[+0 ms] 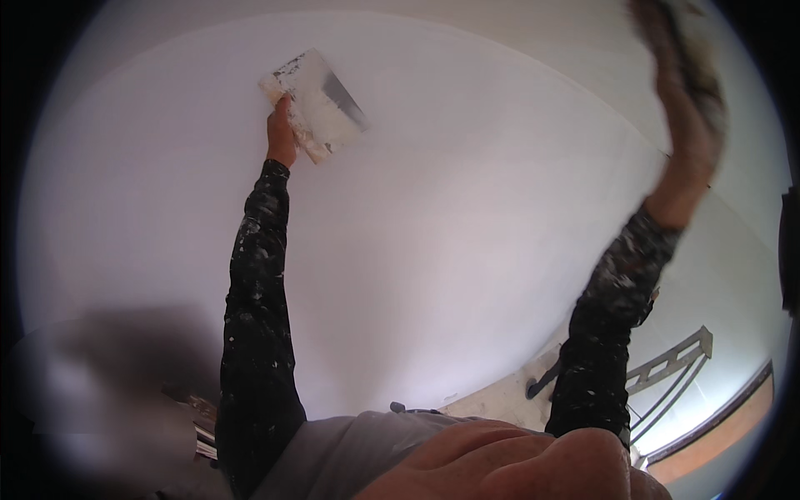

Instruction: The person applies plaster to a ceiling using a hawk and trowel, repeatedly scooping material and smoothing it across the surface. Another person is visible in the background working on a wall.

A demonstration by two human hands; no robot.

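My left hand (pixel 282 133) is raised in front of the white wall, its fingers closed on a wide putty knife (pixel 327 104). The flat blade is smeared with white and cream filler, with a bare grey strip near one edge. It is tilted, and I cannot tell whether it touches the wall. My right hand (pixel 690 137) is lifted high at the upper right and blurred by motion. A long, dark and tan, smeared thing (pixel 702 71) runs along that hand; its kind is not clear. Both dark sleeves are spattered with white.
A smooth white wall (pixel 433 242) fills most of the view and curves toward the ceiling or an adjoining surface at the top. Lower right, a grey metal frame like a ladder or trestle (pixel 671 367) stands beside a bright opening. Blurred dark objects (pixel 190 404) lie low at the left.
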